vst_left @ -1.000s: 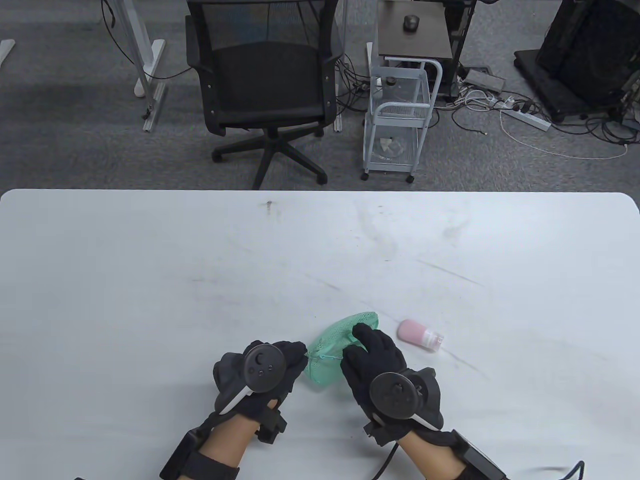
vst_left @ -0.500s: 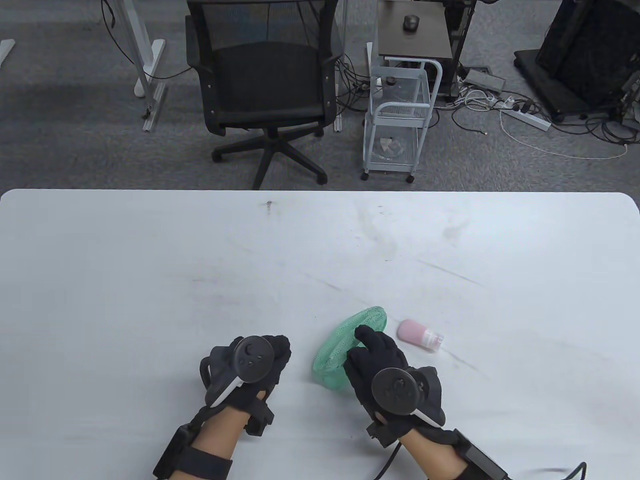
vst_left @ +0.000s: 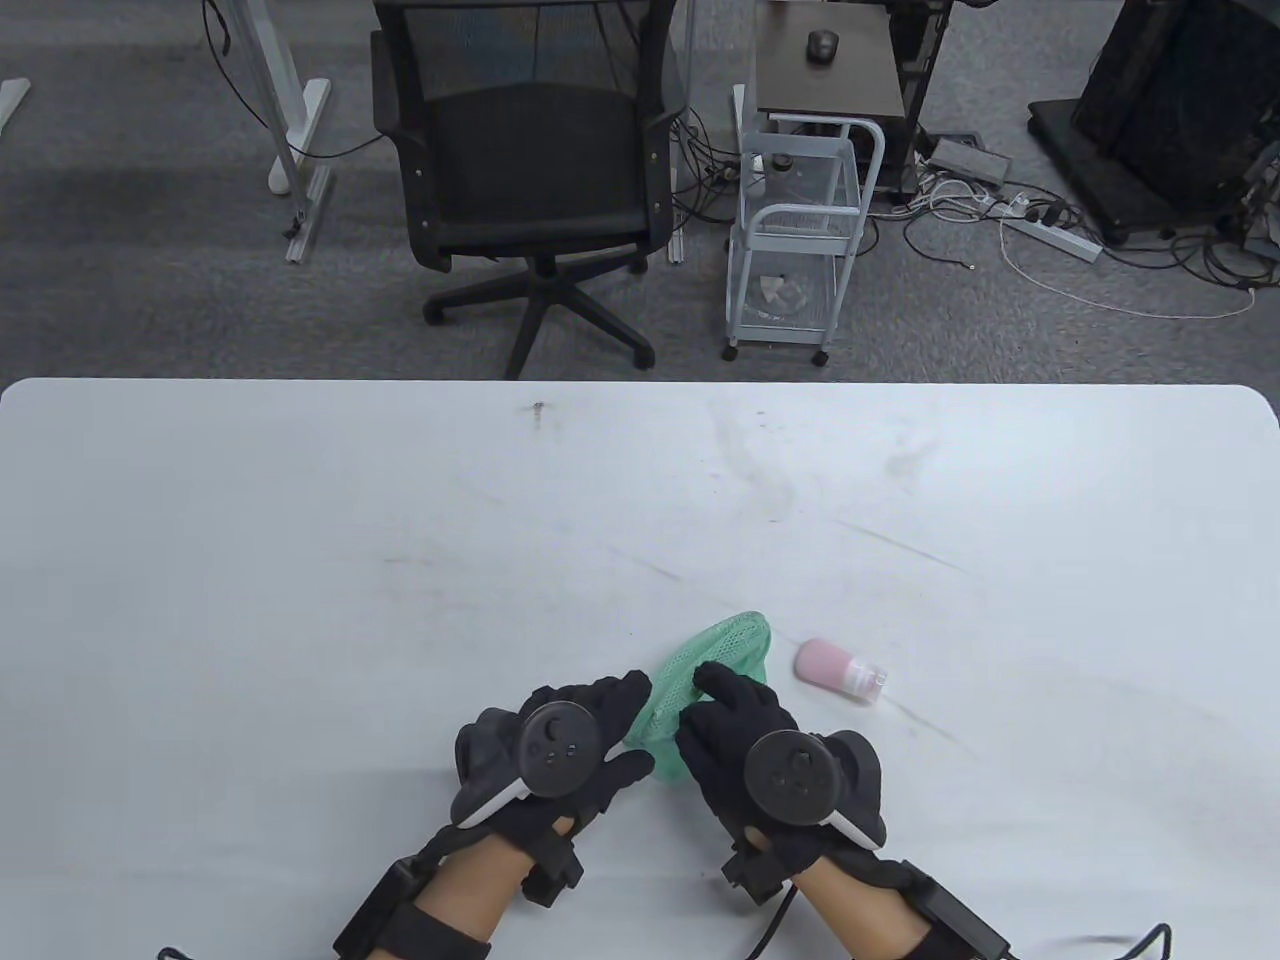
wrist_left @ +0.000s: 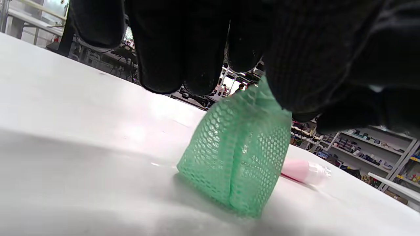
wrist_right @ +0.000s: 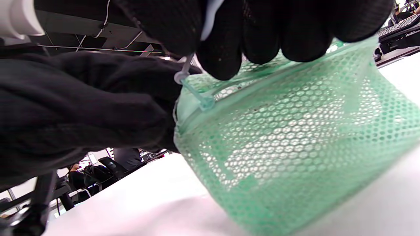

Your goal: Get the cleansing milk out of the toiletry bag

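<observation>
The green mesh toiletry bag [vst_left: 725,645] stands on the white table [vst_left: 300,560] between my hands. My left hand [vst_left: 635,715] grips the bag's near left end; in the left wrist view the bag [wrist_left: 239,150] hangs from my fingers [wrist_left: 164,49]. My right hand [vst_left: 705,690] rests on top of the bag and pinches its zipper pull [wrist_right: 197,93] at the left end of the bag [wrist_right: 295,131]. The pink cleansing milk bottle [vst_left: 840,672] lies on the table just right of the bag, apart from both hands. It also shows in the left wrist view [wrist_left: 302,170].
A black office chair [vst_left: 530,180] and a white wire cart [vst_left: 800,240] stand on the floor beyond the table's far edge. Cables and a power strip [vst_left: 1050,235] lie on the floor at the back right.
My left hand let go of the bag and drew back left, then came back right and now grips the bag's end again. My right hand stayed on the bag. The bottle has not moved.
</observation>
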A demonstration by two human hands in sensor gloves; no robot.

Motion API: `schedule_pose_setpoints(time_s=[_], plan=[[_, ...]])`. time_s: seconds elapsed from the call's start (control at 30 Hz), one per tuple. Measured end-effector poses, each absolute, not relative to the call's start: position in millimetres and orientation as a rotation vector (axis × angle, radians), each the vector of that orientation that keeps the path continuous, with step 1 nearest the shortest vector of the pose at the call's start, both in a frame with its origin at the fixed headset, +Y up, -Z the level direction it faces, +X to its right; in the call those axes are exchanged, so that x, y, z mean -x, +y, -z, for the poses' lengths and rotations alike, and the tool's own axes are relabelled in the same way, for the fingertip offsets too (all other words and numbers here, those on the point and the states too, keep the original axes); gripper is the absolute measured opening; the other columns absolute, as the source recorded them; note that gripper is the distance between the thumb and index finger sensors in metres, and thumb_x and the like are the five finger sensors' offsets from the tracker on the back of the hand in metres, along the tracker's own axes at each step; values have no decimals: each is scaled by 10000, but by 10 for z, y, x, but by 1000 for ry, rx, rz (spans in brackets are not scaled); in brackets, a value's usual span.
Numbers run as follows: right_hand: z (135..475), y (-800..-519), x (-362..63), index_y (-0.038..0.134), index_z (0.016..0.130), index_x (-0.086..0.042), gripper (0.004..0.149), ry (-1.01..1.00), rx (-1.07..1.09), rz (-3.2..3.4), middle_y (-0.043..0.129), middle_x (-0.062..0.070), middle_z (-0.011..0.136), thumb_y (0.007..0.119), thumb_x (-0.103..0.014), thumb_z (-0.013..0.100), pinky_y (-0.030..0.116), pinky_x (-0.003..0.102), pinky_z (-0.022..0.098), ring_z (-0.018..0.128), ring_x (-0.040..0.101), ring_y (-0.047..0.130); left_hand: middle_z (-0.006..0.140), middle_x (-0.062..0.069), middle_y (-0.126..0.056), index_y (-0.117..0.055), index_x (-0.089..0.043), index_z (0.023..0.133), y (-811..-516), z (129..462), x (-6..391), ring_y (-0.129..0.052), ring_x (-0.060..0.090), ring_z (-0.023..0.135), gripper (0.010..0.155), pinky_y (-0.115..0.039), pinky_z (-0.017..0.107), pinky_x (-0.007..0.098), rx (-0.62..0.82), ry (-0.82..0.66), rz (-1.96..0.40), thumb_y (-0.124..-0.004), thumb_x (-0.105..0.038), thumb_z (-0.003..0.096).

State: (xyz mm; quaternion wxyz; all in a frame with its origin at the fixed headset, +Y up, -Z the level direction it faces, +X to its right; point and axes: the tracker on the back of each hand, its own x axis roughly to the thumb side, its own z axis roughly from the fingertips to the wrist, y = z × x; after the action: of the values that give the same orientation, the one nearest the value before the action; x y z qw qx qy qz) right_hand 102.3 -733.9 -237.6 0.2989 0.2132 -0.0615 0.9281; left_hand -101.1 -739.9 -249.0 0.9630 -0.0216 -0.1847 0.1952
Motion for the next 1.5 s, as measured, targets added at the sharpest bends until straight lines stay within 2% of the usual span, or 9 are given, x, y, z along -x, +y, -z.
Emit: schedule_pose_setpoints(time_s=[0.1,0.2,0.3,0.7,1.5], plan=[[2351,-7324,-1001,912,777,21,365,-156,-586,-2444,728,347,1047,831,-257,554,662,721,572,827,678,749,1063,55,-889,-774,-275,1036,-7437,2504,949,-923,395,925,671,-641,725,650,21,-359,-363,-982,-445,421],[2322,-7312,-978,912,778,20,365,-156,-601,-2422,734,348,1043,831,-257,554,666,720,570,822,678,757,972,39,-980,-904,-278,922,-7467,2524,947,-997,373,848,509,-664,715,644,1,-343,-345,-968,-413,436],[2304,-7306,-960,914,778,17,364,-160,-614,-2424,736,347,1043,834,-257,553,669,720,569,824,675,759,919,35,-1021,-946,-270,869,-7469,2542,986,-1032,365,798,448,-675,708,642,-6,-330,-361,-966,-399,440],[2372,-7321,-1042,928,776,5,353,-170,-557,-2461,722,346,1056,848,-254,551,645,729,579,839,688,728,893,43,-1039,-965,-251,847,-7377,2578,1177,-1046,372,770,428,-677,700,650,-50,-282,-368,-971,-380,439],[2456,-7338,-1121,945,760,6,346,-129,-491,-2496,716,347,1062,859,-255,548,636,734,583,846,694,715,888,67,-1043,-972,-250,845,-7396,2705,1430,-1049,378,761,426,-671,698,658,-24,-185,-351,-979,-367,436]])
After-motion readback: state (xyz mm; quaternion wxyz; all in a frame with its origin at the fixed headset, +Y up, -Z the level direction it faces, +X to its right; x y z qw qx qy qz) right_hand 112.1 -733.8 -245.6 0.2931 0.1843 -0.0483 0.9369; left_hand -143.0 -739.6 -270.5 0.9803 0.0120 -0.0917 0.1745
